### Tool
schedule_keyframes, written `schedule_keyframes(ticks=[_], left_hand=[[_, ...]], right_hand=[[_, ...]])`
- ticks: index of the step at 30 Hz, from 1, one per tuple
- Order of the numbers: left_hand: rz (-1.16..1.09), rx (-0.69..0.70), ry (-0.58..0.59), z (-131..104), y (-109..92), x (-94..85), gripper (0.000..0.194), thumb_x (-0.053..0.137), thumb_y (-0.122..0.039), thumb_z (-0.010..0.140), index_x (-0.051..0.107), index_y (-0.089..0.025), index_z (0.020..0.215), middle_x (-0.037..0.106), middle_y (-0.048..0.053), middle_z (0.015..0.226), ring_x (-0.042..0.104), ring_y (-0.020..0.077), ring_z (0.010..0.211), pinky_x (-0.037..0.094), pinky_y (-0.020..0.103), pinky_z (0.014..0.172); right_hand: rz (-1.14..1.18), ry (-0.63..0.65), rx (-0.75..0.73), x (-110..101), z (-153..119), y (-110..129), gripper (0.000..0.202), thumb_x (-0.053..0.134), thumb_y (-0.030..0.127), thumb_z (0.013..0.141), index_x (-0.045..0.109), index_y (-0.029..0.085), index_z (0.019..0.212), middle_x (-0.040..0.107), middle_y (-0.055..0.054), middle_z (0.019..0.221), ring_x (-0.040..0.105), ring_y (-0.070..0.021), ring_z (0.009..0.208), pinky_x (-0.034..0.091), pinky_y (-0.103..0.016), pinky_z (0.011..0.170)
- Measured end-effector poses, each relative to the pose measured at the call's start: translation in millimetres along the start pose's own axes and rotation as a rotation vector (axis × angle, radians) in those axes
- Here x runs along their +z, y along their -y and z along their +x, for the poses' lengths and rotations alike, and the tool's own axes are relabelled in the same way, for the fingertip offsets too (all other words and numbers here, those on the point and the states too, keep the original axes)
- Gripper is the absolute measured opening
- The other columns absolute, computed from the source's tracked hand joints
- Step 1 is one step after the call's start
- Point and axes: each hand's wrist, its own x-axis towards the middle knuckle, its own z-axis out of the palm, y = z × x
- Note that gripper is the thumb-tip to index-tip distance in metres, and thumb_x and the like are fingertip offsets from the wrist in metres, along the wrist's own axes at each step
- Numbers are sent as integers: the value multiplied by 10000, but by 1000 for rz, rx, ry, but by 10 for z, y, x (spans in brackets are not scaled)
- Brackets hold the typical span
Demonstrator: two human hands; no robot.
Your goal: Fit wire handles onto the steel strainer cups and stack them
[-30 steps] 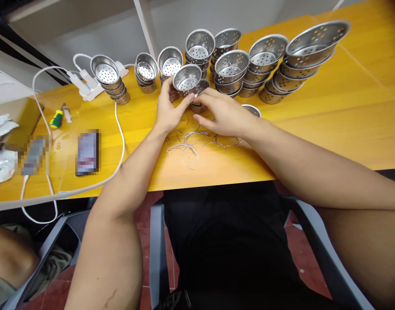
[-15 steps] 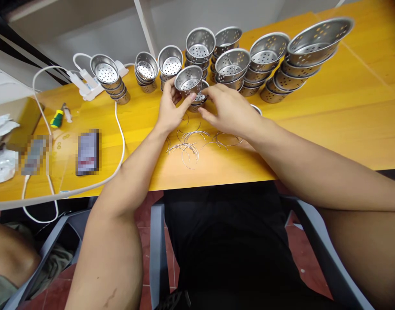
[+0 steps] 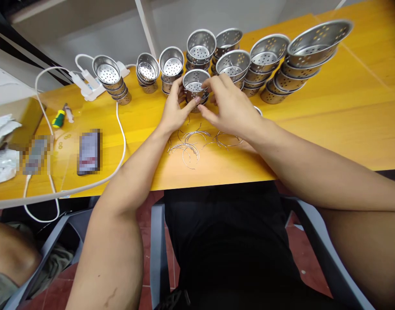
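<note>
A small perforated metal cup (image 3: 195, 86) sits on top of a short stack in the middle. My left hand (image 3: 176, 107) is wrapped round its left side, with the thumb across the front. At the cup's right edge is my right hand (image 3: 225, 101), its fingers curved and its thumb apart; whether the fingertips touch the rim is hard to tell. Thin curved wires (image 3: 187, 148) lie loose on the yellow table (image 3: 146, 159) below the hands.
Stacks of perforated cups run along the back, from a small stack (image 3: 107, 73) to a large stack (image 3: 313, 47). At left are a power strip (image 3: 92, 88), white cable (image 3: 120, 129), green screwdriver (image 3: 58, 119), blurred phone (image 3: 88, 153) and yellow box (image 3: 28, 122). Another person's leg (image 3: 10, 254) is lower left.
The small cup has moved right and slightly down, over the short stack, with my left hand around it. My right hand's fingers have shifted slightly at its rim.
</note>
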Motion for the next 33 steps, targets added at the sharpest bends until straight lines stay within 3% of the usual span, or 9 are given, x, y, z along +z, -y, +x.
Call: schedule_keyframes(ticks=[6,10,14,19,26,28,30,33], left_hand=[[5,30,29,-37,108,-37,1059,858,-928,1012,473,-335,1800,687,218,1779,808,364,1568,695,584,1314],[-12,43,24,-49,141,-39,1071,860,-849,1056,372,-382,1888,641,215,1848,792,364,1592,702,576,1308],[-2,41,50,-44,40,-50,1080,792,-761,1133,223,-408,1980,576,198,1928,773,354,1622,679,573,1351],[20,34,42,-35,-140,-73,1044,822,-690,1131,291,-383,1976,602,199,1902,812,360,1554,710,561,1292],[44,33,7,-55,-227,-42,1010,794,-733,1148,328,-394,1977,640,181,1870,827,347,1524,700,559,1315],[40,33,-10,-74,-254,-38,1045,811,-749,1133,314,-401,1984,645,179,1862,815,352,1545,691,569,1336],[33,34,-8,-93,-272,-47,1116,848,-765,1103,264,-432,1994,635,177,1870,791,358,1588,688,582,1347],[17,33,7,-113,-246,-65,1251,929,-794,1029,199,-473,1993,597,192,1907,725,375,1683,664,611,1385]], right_hand=[[-29,-8,-6,14,9,-66,515,665,624,1191,695,375,1641,732,-194,1558,795,-491,1302,669,-717,1205],[-24,-18,-12,5,-6,-69,566,680,621,1179,690,380,1691,753,-193,1506,793,-493,1269,677,-730,1194],[-34,-8,-12,-8,-19,-30,590,657,561,1192,684,388,1756,743,-186,1561,790,-481,1297,691,-705,1190],[-41,17,-26,-5,-8,-27,553,657,515,1196,755,377,1723,746,-181,1573,783,-489,1339,676,-713,1219],[-29,5,-23,-24,-2,2,553,634,585,1202,749,376,1702,780,-181,1514,781,-484,1358,672,-697,1212],[-35,21,-28,-144,33,51,471,616,527,1193,790,349,1593,792,-185,1497,780,-472,1350,655,-683,1217],[-28,96,-79,-323,71,59,321,632,460,1162,840,321,1363,824,-183,1413,788,-446,1288,632,-654,1214],[9,249,-135,-574,63,-104,148,736,424,1102,811,309,1043,857,-132,1100,784,-373,1035,622,-590,1091]])
